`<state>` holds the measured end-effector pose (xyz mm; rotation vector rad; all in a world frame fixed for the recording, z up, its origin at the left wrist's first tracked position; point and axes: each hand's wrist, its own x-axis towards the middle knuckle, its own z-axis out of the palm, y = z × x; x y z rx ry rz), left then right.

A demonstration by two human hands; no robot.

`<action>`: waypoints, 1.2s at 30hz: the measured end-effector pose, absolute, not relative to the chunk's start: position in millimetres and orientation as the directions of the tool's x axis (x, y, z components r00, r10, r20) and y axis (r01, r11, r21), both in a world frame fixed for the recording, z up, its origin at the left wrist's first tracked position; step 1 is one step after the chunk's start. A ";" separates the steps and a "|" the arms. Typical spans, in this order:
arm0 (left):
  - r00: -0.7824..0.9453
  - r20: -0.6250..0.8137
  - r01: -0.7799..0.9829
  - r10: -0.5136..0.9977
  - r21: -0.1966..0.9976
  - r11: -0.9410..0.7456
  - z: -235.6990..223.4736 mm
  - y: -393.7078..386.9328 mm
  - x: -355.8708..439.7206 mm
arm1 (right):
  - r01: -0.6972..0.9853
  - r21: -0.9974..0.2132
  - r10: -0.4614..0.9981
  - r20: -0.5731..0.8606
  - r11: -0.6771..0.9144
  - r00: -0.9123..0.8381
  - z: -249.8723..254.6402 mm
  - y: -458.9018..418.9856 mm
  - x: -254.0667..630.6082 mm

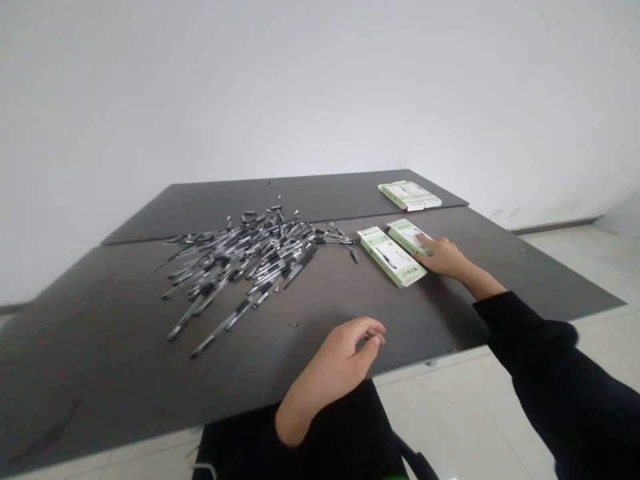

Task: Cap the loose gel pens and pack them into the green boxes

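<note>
My right hand reaches across to a green and white pen box. Its thumb is at the near edge of the box and its fingers lie over the top, covering the right end. Just left of it, a second green and white pen box lies flat with a pen pictured on it. My left hand is near the front edge of the table, fingers loosely curled and a gap between thumb and forefinger. Nothing shows in it. A large heap of clear pens with black parts spreads to the left of the boxes.
More green and white boxes lie flat at the back right of the dark table. A seam runs across the tabletop behind the pens. Small black bits lie in front of the heap. A white wall stands behind the table.
</note>
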<state>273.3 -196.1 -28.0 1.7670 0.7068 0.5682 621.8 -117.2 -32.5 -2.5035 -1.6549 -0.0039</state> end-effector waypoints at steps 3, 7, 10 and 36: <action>0.709 0.035 0.209 0.704 0.944 -0.256 -27.3 -197.2 274.4 | 0.899 -0.068 0.900 0.022 -0.433 0.435 -39.9 -117.2 616.4; 0.709 0.053 0.234 0.704 0.923 -0.305 -27.9 -198.8 277.1 | 0.893 -0.071 0.896 -0.025 -0.443 0.443 -37.7 -119.1 612.2; 0.711 0.086 0.240 0.698 0.903 -0.355 -30.6 -199.0 277.5 | 0.899 -0.074 0.897 0.072 -0.431 0.436 -28.7 -125.7 604.3; 0.738 0.168 0.215 0.653 0.859 -0.464 -34.1 -198.3 279.6 | 0.932 0.290 0.969 0.180 -0.218 0.171 3.1 -166.6 524.2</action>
